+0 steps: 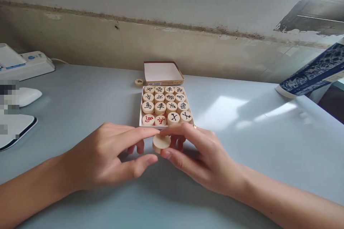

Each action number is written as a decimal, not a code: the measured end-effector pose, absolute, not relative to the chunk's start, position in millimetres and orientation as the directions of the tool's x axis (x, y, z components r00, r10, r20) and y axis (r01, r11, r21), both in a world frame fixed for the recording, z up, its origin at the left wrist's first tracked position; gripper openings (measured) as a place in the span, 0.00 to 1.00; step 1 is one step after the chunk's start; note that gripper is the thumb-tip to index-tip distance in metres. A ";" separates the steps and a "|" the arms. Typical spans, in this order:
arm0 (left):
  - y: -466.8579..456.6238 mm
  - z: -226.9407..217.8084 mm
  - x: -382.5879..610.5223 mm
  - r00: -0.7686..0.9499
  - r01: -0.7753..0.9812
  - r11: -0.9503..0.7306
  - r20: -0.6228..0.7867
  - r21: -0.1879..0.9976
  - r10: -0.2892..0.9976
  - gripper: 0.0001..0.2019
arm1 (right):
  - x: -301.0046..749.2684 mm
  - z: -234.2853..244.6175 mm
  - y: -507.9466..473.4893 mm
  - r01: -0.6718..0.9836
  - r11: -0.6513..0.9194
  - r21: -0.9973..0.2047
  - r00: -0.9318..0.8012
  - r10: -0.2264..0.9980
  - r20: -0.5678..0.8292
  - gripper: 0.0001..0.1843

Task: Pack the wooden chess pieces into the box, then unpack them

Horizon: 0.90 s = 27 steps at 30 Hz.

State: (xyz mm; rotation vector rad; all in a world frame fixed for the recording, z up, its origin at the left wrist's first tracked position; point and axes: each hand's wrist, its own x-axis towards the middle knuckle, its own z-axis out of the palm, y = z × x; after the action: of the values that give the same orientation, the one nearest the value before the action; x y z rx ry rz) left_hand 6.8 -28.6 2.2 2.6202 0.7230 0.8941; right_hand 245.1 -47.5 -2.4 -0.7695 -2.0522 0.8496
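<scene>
A round wooden xiangqi piece, blank side up, is pinched between the thumb and index finger of my right hand. My left hand is open; its index fingertip reaches the piece's far edge and seems to touch it, while its thumb stands apart at the near left. Just beyond my hands lies a shallow white box with rows of xiangqi pieces, most marked in black. Two red-marked ones, a horse piece and a soldier piece, sit in its nearest row. My right hand's fingers partly cover the box's near edge.
Behind the pieces stands the open box lid, a loose xiangqi piece beside it. On the left are a power strip, a white mouse and a pale flat object. A blue patterned cylinder leans at the right.
</scene>
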 end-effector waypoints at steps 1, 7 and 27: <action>-28.5 3.2 7.1 0.682 0.370 -0.828 0.483 0.421 0.550 0.12 | 245.1 -3.1 -48.3 0.231 0.604 -0.763 -0.518 0.740 0.429 0.06; -27.3 3.8 6.5 0.682 0.400 -0.801 0.439 0.445 0.585 0.09 | 246.2 -8.1 -51.3 0.254 0.671 -0.696 -0.544 0.695 0.471 0.15; -32.0 5.9 6.5 0.643 0.429 -0.687 0.336 0.586 0.688 0.09 | 244.6 -7.2 -51.1 0.338 0.707 -0.621 -0.457 0.700 0.549 0.12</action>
State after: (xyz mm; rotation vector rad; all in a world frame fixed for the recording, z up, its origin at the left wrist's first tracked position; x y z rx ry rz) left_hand 6.5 -32.0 5.9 2.4048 0.8755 0.7603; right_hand 244.6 -51.1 -7.2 -0.7899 -2.0727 0.5476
